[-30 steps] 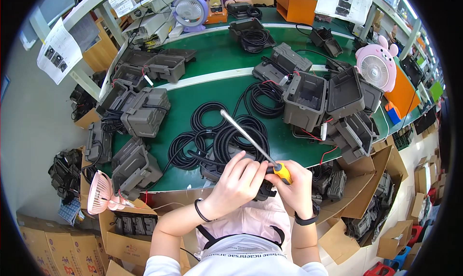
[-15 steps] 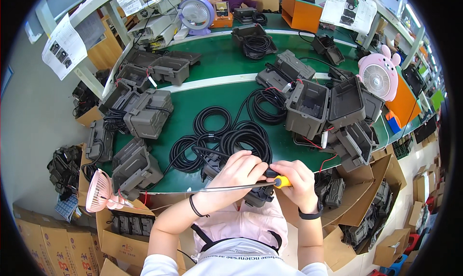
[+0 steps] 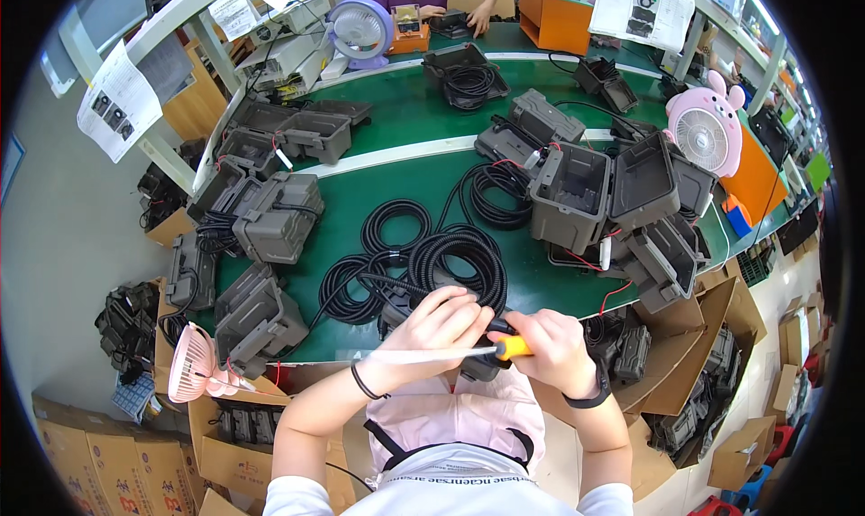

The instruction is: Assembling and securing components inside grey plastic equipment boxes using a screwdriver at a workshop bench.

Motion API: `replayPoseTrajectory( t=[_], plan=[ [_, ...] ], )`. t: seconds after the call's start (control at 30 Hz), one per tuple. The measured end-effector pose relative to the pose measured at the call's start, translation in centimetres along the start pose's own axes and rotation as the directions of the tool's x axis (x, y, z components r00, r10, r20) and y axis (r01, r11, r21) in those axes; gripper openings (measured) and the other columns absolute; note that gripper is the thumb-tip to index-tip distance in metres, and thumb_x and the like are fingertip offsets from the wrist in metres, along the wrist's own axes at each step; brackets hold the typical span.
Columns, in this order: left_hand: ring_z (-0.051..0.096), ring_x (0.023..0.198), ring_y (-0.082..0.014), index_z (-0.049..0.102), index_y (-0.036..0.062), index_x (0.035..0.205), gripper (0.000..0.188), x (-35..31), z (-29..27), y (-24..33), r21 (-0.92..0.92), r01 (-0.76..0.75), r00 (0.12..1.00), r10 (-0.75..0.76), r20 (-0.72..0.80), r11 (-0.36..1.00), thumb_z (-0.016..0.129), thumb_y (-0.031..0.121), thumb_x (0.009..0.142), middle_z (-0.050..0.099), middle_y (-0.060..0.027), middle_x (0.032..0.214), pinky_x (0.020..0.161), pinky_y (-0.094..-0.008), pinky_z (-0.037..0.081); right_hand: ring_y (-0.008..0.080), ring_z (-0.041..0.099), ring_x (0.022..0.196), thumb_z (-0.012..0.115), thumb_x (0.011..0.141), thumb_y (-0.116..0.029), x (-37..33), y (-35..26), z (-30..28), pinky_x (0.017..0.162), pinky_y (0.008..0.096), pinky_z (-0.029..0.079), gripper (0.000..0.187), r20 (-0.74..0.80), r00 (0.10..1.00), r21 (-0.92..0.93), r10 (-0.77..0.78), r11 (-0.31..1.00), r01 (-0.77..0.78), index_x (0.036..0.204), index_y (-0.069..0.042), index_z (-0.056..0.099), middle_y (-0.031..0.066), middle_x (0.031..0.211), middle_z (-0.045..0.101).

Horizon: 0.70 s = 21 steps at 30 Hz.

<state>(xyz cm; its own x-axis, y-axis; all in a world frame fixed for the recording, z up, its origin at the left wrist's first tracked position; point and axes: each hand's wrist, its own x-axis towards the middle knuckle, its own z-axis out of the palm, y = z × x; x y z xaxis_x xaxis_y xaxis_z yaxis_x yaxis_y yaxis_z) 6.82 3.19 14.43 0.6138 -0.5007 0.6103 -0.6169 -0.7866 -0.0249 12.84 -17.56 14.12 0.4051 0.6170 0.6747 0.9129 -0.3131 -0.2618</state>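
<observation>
My left hand [image 3: 441,328] is closed at the table's front edge, its fingers bent over a black cable fitting [image 3: 497,326]. Right beside it my right hand [image 3: 551,347] pinches that fitting and also holds a tool with a yellow handle [image 3: 513,347]. The tool's long, thin shaft [image 3: 423,356] is blurred and passes across my left wrist. Under my hands a dark grey plastic box [image 3: 485,367] shows in part. Coiled black corrugated cable [image 3: 458,259] lies just beyond my fingers, with more cable loops [image 3: 350,286] to its left.
Open grey boxes stand at the left [image 3: 257,318] and right [image 3: 570,196]. A pink fan [image 3: 191,363] sits at the left edge, a pink animal-shaped fan [image 3: 705,136] at the right. Cartons [image 3: 662,363] flank me. Across the table a co-worker's hand [image 3: 484,11] touches a box.
The yellow handle has moved slightly left and down, and its shaft now looks blurred. My hands stay together on the fitting. The co-worker's hand has come down to the far box.
</observation>
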Motion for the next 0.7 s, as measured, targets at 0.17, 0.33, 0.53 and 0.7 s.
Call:
replayPoseTrajectory(
  t=[0.17,0.33,0.53,0.7],
  plan=[
    [0.065,0.094,-0.0228,0.066,-0.0021,0.102,0.032,-0.3,0.2,0.5,0.047,-0.004,1.000,0.005,-0.019,0.999,0.065,0.009,0.072,0.064,-0.0081,0.101,0.091,-0.0406,0.051,0.0304,0.060,0.054,0.080,0.075,-0.016,1.2,-1.6,-0.8,0.051,0.0317,0.047,0.022,0.128,0.903,0.291,0.411,0.855,-0.430,0.080,0.000,0.067,0.0144,0.063,0.060],
    [0.065,0.091,-0.0182,0.068,0.0042,0.102,0.027,0.5,-0.1,1.1,0.085,0.124,0.992,-0.123,-0.013,0.989,0.067,0.012,0.075,0.063,-0.0032,0.097,0.098,-0.0452,0.044,0.0306,0.064,0.073,0.081,0.072,-0.020,0.2,-0.9,0.2,0.066,0.0346,0.050,0.030,0.112,0.893,0.307,0.435,0.840,-0.448,0.092,-0.002,0.068,0.0147,0.090,0.068],
    [0.049,0.122,-0.0179,0.065,0.0327,0.120,0.059,-3.1,0.7,1.1,0.243,0.274,0.956,-0.292,0.039,0.930,0.047,0.073,0.081,0.055,0.0024,0.129,0.108,-0.0676,0.011,0.0289,0.058,0.095,0.089,0.044,-0.052,-3.1,-2.4,1.0,0.090,0.0395,0.047,0.087,0.123,0.893,0.244,0.432,0.859,-0.449,0.117,-0.010,0.065,0.0191,0.147,0.042],
    [0.022,0.141,-0.0326,0.056,0.0439,0.127,0.072,-6.9,1.1,1.0,0.223,0.220,0.972,-0.231,0.026,0.950,0.066,0.074,0.063,0.044,0.0048,0.142,0.107,-0.0763,0.005,0.0423,0.044,0.129,0.088,0.051,-0.049,-3.3,-2.2,1.6,0.104,0.0454,0.042,0.098,0.158,0.920,0.387,0.359,0.835,-0.392,0.137,-0.020,0.051,0.0242,0.150,0.033]
  ],
)
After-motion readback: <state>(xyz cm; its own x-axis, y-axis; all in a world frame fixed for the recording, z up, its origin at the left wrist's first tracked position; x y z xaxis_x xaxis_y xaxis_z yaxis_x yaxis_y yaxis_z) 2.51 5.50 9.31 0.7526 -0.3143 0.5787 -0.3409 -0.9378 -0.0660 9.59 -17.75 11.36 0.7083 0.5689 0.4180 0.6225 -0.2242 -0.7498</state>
